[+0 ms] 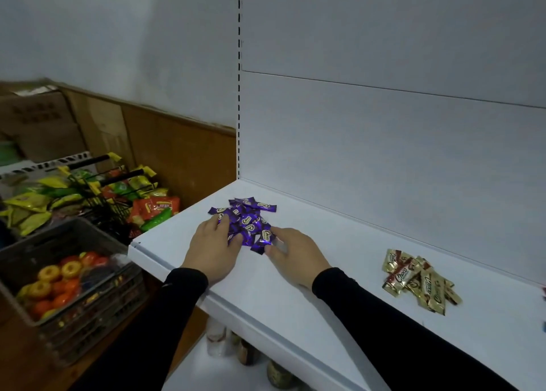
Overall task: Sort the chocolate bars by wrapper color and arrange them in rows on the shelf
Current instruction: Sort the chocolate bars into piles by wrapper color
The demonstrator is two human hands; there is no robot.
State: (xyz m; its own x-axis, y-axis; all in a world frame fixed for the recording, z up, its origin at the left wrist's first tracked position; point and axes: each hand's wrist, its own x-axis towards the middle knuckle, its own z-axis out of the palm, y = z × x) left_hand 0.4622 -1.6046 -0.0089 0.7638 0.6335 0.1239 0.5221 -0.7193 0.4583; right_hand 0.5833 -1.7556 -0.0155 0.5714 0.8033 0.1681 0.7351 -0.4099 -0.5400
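**A:** Both hands are on the white shelf (295, 296), either side of the purple pile. The left hand (214, 250) lies flat, fingers fairly straight, its fingertips pressing against the near-left edge of the purple-wrapped chocolate bars (246, 220).

**B:** And the right hand (295, 253)? That one's curled: thumb and fingers pinch one purple bar (263, 241) at the pile's near-right corner, the wrapper tilted up off the shelf.

**A:** So the hands sit close, apart only by the width of the heap. Black sleeves on both arms.

**B:** The purple heap itself is loose, bars overlapping at all angles near the shelf's left end, short of the back panel (384, 154).

**A:** Well off to the right, a second jumble: gold-wrapped chocolate bars (419, 278), also piled, no rows there.

**B:** Left of the shelf and lower, a dark crate (59, 325) of round orange and yellow sweets, and behind it a wire basket (109, 204) with yellow, green and orange snack packets.

**A:** Below the shelf edge, jars (248, 352), blurred.
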